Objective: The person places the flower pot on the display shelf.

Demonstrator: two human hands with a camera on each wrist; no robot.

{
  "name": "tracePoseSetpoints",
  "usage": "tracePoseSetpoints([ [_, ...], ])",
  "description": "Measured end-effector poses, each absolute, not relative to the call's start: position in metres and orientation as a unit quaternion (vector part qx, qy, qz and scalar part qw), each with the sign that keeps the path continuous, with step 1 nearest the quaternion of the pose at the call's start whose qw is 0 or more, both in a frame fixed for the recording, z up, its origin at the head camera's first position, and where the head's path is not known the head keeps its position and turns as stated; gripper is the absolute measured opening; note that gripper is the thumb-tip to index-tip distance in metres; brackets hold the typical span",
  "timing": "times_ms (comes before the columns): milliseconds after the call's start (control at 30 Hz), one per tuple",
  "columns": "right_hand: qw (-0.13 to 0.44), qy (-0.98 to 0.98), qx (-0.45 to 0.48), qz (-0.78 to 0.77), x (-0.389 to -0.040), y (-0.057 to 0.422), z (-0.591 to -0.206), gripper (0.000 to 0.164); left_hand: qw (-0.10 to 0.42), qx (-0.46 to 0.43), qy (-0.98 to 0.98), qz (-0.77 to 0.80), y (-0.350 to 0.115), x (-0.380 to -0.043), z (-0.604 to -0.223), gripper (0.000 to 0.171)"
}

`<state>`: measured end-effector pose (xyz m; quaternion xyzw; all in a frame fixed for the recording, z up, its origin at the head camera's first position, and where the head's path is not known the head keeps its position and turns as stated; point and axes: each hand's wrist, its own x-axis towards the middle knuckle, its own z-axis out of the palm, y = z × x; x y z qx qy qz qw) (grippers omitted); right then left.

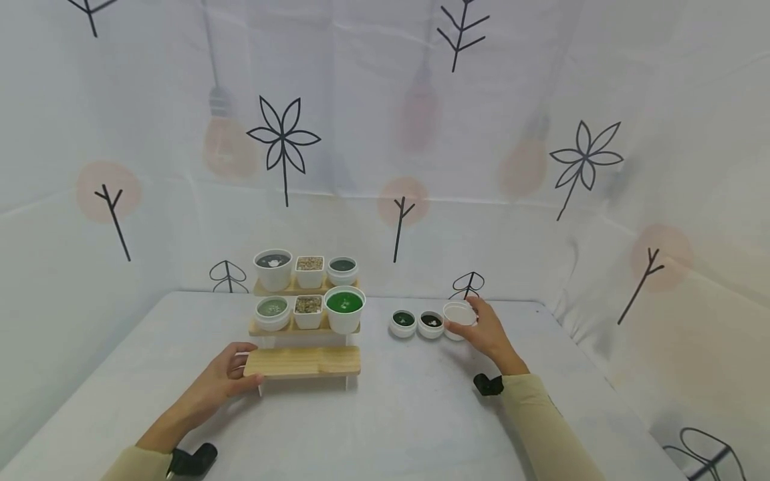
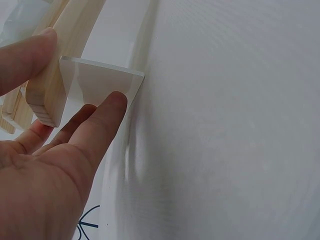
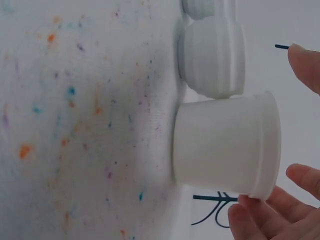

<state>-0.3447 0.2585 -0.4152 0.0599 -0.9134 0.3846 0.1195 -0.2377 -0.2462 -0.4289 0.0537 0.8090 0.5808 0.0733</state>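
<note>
My left hand holds the left end of the lowest wooden step of a tiered shelf, its thumb and fingers on either side of the board. In the left wrist view, fingertips reach along the white side support. My right hand is at a larger white cup, the rightmost of three in a row. Fingers touch the cup's rim in the right wrist view, while the thumb stands apart from it. Beside this cup are a small white pot with dark contents and one with dark green contents.
Two upper steps carry several white containers, among them a cup with bright green contents, a square pot of grainy material and a grey-filled cup. A white cloth covers the table; printed fabric hangs behind.
</note>
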Motion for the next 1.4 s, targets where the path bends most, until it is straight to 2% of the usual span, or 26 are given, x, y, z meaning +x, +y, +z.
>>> tracePoseSetpoints([
  [533, 0.043, -0.921, -0.002, 0.387, -0.355, 0.266, -0.429, 0.102, 0.066, 0.05, 0.809, 0.582, -0.247, -0.24, -0.434, 0.077],
  [667, 0.033, -0.926, -0.007, 0.377, -0.357, 0.267, -0.431, 0.1, 0.067, 0.049, 0.809, 0.581, -0.247, -0.24, -0.433, 0.077],
  [1100, 0.044, -0.918, -0.012, 0.394, -0.355, 0.265, -0.433, 0.096, 0.07, 0.046, 0.811, 0.579, -0.247, -0.24, -0.431, 0.08],
  [1400, 0.085, -0.906, -0.01, 0.415, -0.352, 0.265, -0.427, 0.094, 0.066, 0.051, 0.811, 0.579, -0.247, -0.239, -0.431, 0.079],
])
